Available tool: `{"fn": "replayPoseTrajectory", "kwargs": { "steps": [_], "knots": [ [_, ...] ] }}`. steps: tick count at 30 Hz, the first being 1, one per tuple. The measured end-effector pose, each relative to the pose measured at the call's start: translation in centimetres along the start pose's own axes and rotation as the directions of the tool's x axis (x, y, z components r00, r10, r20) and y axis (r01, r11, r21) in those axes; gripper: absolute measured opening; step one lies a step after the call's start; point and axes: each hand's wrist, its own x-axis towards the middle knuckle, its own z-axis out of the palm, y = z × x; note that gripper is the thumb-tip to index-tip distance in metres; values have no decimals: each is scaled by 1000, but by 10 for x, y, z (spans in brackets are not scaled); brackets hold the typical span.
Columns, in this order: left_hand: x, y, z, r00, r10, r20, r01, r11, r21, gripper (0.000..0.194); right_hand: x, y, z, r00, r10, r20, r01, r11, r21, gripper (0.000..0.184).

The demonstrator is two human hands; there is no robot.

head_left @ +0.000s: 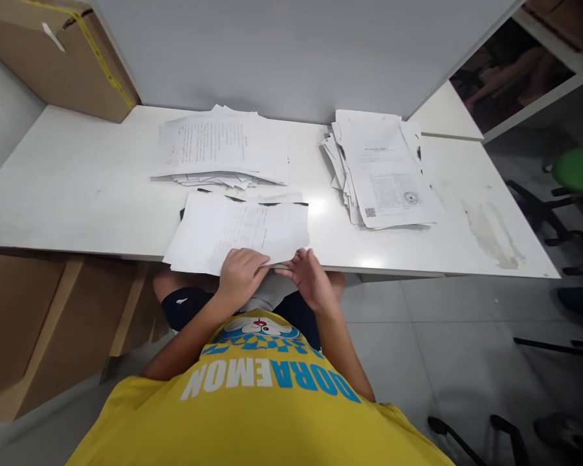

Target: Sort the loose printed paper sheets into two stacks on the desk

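Observation:
A small stack of printed sheets of paper [201, 226] lies at the table's front edge, its near side reaching slightly over it. My left hand [243, 275] is closed on the near edge of these sheets, with its fingers bent over the top. At the near right corner is my right hand [311, 281], its fingertips gripping the paper edge while the thumb points up. Part of its grip is hard to make out. Dark marks show along the far edge of the sheets.
Behind these sheets is a thicker pile of printed papers [214, 145]. An uneven paper pile [381, 168] lies to the right, its top page bearing a round stamp. A cardboard box [63, 58] stands at the back left, against a grey partition [291, 58]. The white table [78, 188] has a stain at right.

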Motion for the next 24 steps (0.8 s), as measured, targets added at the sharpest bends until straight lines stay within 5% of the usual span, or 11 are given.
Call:
{"fn": "replayPoseTrajectory", "kwargs": {
  "steps": [9,16,20,24],
  "knots": [
    [-28,-2,5,964,-265,28,266,950,-165,29,0,8,4,999,27,-40,-26,999,33,54],
    [-33,-7,7,856,-515,40,512,835,-203,39,2,6,2,988,-47,-147,47,999,-7,48],
    [-35,-8,7,869,-490,66,490,836,-247,29,3,7,-1,972,-79,-220,65,995,-70,28],
    [-34,-5,6,941,-277,196,328,891,-313,30,3,4,1,970,-59,-237,39,995,-89,24]
  ]
}}
